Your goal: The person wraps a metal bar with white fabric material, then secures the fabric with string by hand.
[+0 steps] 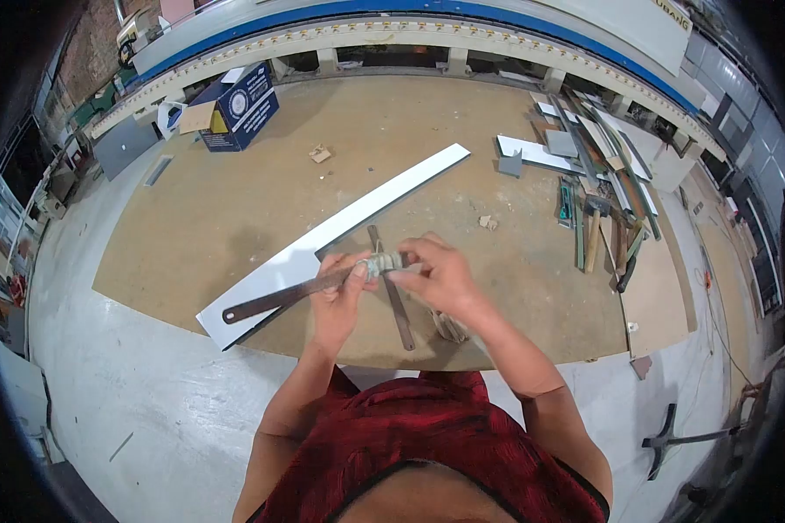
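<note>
My left hand (340, 292) grips a long dark metal strip (275, 299) near its right end; the strip points down-left, with a hole at its far tip. A pale band of tape or cloth (382, 262) is wound around that end. My right hand (436, 272) pinches the wrapped part from the right. Both hands hover above a brown board tabletop (227, 209). A second dark metal strip (392, 301) lies flat on the board beneath my hands. A long white panel (358, 213) lies diagonally across the board behind them.
A blue and white cardboard box (240, 106) stands at the back left. Several offcuts, strips and a hammer (597, 218) are piled at the right. A small wood scrap (320, 153) lies mid-table. Grey floor surrounds the board; a long machine rail (427, 35) runs behind.
</note>
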Motion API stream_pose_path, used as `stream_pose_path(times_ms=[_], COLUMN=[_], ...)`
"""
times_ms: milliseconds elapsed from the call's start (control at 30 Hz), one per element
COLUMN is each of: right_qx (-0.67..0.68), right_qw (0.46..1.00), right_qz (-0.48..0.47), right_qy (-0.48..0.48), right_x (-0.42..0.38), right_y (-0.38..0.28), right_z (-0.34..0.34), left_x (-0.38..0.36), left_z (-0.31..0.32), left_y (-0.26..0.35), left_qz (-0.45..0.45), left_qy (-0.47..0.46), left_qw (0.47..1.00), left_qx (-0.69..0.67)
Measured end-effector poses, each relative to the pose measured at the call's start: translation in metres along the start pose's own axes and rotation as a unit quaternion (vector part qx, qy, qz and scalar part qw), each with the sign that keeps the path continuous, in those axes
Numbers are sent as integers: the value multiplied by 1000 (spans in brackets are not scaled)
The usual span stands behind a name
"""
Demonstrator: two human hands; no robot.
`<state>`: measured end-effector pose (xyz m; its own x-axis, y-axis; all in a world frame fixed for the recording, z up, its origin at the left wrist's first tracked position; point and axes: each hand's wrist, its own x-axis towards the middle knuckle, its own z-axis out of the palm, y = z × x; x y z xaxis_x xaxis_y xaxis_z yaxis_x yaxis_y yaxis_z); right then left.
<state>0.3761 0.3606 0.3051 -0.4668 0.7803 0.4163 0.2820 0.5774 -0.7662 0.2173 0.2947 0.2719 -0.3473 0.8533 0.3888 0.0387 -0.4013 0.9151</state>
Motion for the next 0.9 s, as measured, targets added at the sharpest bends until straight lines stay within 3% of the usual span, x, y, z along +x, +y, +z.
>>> stream_pose_path(times_ms=[233, 333, 433, 533, 633, 667, 767, 833, 900], right_qx=[118, 375, 365, 497, 615, 618, 608, 571, 535], right_qw=[979, 926, 930, 854, 766, 762, 774, 809, 837], right_qz=[-137, 36, 21, 134, 182, 188, 180, 136, 52], right_qy=[91, 21, -47, -79, -47, -33, -3, 0, -102], right_x=[-2, -5, -10, -15, -15, -13, 0, 11, 12], right_y=[31, 19, 25, 28, 34, 39, 49, 39, 31], right_z=[40, 37, 36, 36, 41, 41, 25, 1, -20], left_x=[-5, -3, 1, 4, 5, 6, 4, 4, 5], left_z=[-3, -8, -16, -23, -22, -22, -42, -45, -42], left_y=[0, -3, -1, -6, -6, -5, -20, -16, -16], left_qz=[13, -42, -100, -166, -233, -254, -303, -238, -147], left_qy=[17, 72, 104, 108, 142, 159, -45, -37, 1], left_qw=[1000, 994, 964, 904, 834, 809, 814, 923, 982], left_qx=[-1, -65, -222, -379, -480, -505, -493, -299, -119])
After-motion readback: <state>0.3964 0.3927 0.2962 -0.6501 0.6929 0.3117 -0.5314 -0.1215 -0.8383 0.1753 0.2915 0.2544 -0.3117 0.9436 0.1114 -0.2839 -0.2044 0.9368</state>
